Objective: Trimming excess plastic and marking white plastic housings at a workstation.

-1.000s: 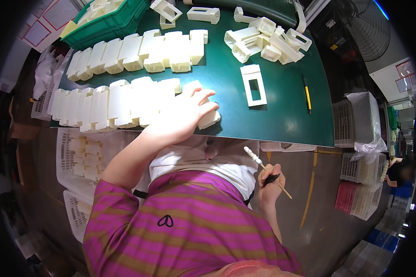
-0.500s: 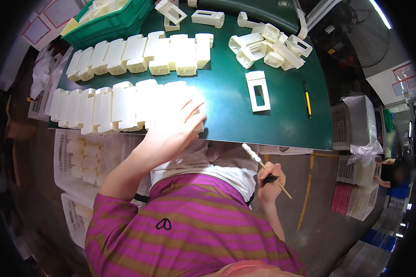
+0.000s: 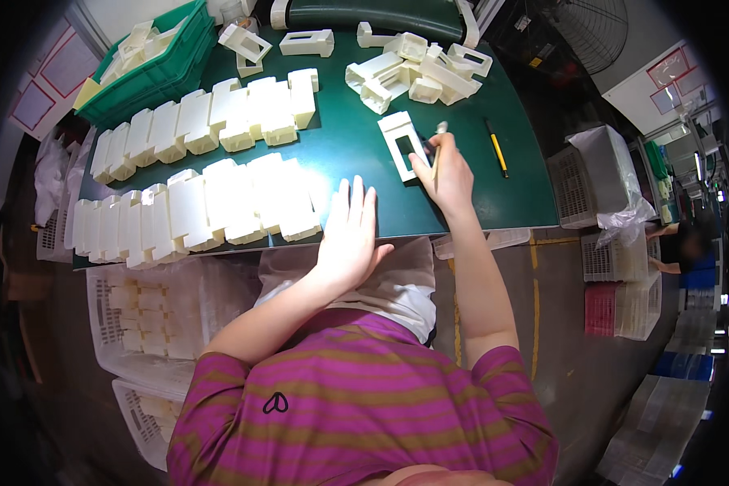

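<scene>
My right hand (image 3: pixel 448 174) grips a slim wooden stick (image 3: pixel 436 162), its upper end poking out above the fingers. The thumb and fingertips are at the right side of a white plastic housing (image 3: pixel 397 138) with a rectangular opening, lying alone on the green table; whether they press on it I cannot tell. My left hand (image 3: pixel 350 235) is flat with fingers stretched, at the table's near edge, holding nothing. Just left of it ends the near row of white plastic housings (image 3: pixel 190 206), set side by side. A second row of housings (image 3: pixel 219 117) stands behind.
Loose housings (image 3: pixel 421 73) lie heaped at the back. A yellow and black pen-like tool (image 3: pixel 496 150) rests at the right. Green crates (image 3: pixel 150 69) with white parts stand at the far left, a dark conveyor roller (image 3: pixel 373 18) at the back. Plastic crates (image 3: pixel 101 324) sit below the table's near edge.
My right hand has risen from beside my lap to the lone housing with the stick. My left hand has left the near row's end and moved right. The whole view has shifted.
</scene>
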`<state>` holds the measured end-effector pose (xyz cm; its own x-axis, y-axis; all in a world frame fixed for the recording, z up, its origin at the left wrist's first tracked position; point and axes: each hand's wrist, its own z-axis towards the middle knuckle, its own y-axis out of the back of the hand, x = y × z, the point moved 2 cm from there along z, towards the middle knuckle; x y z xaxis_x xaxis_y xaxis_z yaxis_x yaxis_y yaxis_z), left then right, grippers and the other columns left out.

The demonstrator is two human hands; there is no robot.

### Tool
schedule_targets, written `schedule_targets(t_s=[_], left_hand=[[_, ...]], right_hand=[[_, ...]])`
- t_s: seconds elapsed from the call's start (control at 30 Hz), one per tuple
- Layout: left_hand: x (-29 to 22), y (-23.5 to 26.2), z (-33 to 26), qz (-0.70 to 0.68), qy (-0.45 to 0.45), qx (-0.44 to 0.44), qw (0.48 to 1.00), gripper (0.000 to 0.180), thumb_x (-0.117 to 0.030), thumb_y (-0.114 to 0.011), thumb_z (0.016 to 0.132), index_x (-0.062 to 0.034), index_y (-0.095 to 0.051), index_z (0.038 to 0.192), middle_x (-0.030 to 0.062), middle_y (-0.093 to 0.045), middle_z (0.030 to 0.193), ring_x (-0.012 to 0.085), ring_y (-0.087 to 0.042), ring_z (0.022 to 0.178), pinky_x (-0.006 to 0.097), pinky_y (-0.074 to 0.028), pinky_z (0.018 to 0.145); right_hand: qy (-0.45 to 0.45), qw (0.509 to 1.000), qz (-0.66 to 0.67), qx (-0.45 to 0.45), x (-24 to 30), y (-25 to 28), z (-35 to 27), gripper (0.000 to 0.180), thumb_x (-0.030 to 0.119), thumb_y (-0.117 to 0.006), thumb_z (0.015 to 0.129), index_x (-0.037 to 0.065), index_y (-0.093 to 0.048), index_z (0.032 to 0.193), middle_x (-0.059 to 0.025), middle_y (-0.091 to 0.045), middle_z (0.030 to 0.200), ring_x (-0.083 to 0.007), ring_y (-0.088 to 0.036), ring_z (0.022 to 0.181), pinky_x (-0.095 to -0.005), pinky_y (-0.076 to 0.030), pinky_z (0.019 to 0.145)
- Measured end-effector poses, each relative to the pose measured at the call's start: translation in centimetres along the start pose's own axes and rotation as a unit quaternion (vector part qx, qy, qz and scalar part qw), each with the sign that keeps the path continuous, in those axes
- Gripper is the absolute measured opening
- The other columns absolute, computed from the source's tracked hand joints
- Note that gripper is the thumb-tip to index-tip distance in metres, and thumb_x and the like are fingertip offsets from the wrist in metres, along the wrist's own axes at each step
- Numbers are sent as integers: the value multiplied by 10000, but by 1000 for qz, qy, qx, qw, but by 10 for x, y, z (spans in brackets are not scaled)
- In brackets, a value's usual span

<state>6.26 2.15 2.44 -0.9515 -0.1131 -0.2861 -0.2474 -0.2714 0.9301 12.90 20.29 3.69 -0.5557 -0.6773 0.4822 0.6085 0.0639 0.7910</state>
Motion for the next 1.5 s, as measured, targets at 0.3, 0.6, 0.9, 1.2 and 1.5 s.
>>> schedule_targets(t_s=[0.3,0.6,0.9,1.2,1.5], left_hand=[[-36,-27,29,-32,-92,23,995,904,-459,-686,658,64,-309,1291,234,-294,1356,357,-256,1286,420,-198,1069],[-32,-41,1,-821,78,115,554,597,-348,-448,920,-41,-195,1366,132,-397,1306,215,-435,1182,342,-357,977],[-24,-20,2,-914,131,133,360,634,-503,-239,921,-44,-230,1357,146,-309,1376,272,-370,1236,418,-381,978],[-13,-29,-7,-946,138,141,256,747,-606,-248,868,-45,-216,1361,180,-295,1380,290,-335,1265,465,-338,1018],[-10,-27,-6,-944,169,139,246,715,-563,-332,878,-40,-228,1353,179,-319,1365,280,-396,1225,443,-363,1008]], right_hand=[[-113,933,331,-83,-9,43,-32,256,99,-681,733,62,-448,833,34,-433,686,-44,-371,591,-191,-367,550],[40,984,-16,-174,14,76,-105,374,68,-745,604,72,-471,859,-84,-535,895,-240,-523,805,-346,-447,699],[181,968,172,30,50,59,-138,320,132,-729,630,68,-525,868,-105,-556,934,-263,-537,828,-350,-447,694],[-11,968,249,-27,17,59,-146,203,106,-661,763,23,-520,883,-105,-551,897,-224,-527,795,-312,-434,725],[-24,978,207,-16,22,58,-144,200,46,-655,742,20,-531,897,-121,-559,915,-255,-545,837,-316,-436,747]])
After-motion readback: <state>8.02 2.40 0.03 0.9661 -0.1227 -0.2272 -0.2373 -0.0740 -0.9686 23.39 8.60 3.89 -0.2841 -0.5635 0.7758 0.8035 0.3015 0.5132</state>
